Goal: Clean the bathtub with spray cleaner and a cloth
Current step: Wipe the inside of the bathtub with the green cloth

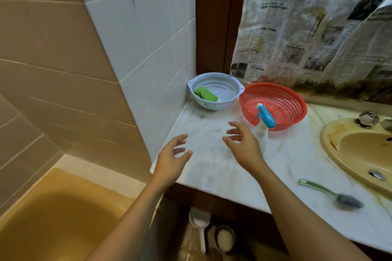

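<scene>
A spray bottle (264, 125) with a blue and white nozzle stands on the marble counter (212, 167), in front of a red basket (282, 99). A folded green cloth (204, 93) lies inside a pale blue basket (224, 82) in the counter's back corner. My right hand (244, 144) hovers with spread fingers just left of the bottle, holding nothing. My left hand (172, 159) hangs open over the counter's left edge, also holding nothing. The tan bathtub (53, 218) lies at the lower left.
A beige sink (339, 154) with a metal tap (367, 119) is set into the counter at right. A green-handled brush (331, 190) lies near the counter's front edge. A newspaper-print curtain (318, 27) hangs behind. A white scoop (200, 224) and a small pot (224, 239) sit on the floor.
</scene>
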`<state>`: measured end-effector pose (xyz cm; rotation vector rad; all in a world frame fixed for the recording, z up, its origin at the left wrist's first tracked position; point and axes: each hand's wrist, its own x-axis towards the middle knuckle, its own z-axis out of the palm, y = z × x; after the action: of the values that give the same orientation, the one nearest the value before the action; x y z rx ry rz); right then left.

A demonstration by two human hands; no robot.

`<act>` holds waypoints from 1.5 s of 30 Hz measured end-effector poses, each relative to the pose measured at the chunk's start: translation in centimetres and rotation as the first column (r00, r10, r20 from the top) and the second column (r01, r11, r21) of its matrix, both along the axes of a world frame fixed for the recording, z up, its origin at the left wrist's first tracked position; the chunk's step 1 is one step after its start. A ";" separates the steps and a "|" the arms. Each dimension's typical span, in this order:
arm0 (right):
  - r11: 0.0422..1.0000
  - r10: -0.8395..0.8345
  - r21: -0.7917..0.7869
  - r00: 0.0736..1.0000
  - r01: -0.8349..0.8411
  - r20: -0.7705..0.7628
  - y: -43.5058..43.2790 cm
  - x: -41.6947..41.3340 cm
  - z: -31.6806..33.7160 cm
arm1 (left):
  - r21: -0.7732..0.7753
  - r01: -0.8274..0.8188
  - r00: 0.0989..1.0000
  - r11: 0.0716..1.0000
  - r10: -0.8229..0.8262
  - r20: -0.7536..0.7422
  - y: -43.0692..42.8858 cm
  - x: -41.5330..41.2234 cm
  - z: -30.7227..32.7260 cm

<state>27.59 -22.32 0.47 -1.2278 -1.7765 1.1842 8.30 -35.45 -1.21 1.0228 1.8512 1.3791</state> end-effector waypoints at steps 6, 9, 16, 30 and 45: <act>1.000 -0.005 0.025 1.000 0.006 -0.010 5.9 -3.7 1.5 | 0.036 -0.058 0.998 0.998 0.057 0.004 6.2 -3.9 2.6; 1.000 -0.001 0.019 1.000 0.001 -0.021 9.2 -5.7 1.6 | 0.040 -0.106 0.994 0.994 0.107 -0.022 10.4 -5.6 3.0; 1.000 -0.008 0.009 1.000 0.007 0.013 17.7 -11.9 1.5 | 0.026 -0.164 0.986 0.986 0.164 0.006 19.8 -8.9 2.7; 0.974 0.217 -0.079 0.784 -0.211 0.581 29.5 -21.4 -5.2 | -0.003 -0.143 0.989 0.990 0.143 0.028 26.7 -12.2 -1.5; 0.978 0.182 -0.086 0.980 -0.189 -0.074 24.8 -16.0 2.8 | 0.162 0.009 1.000 0.987 -0.011 0.013 28.3 -10.5 2.5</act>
<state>11.57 2.50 3.23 -1.0790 -1.8364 1.4108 -2.20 -7.17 1.29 1.0979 1.7444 1.5472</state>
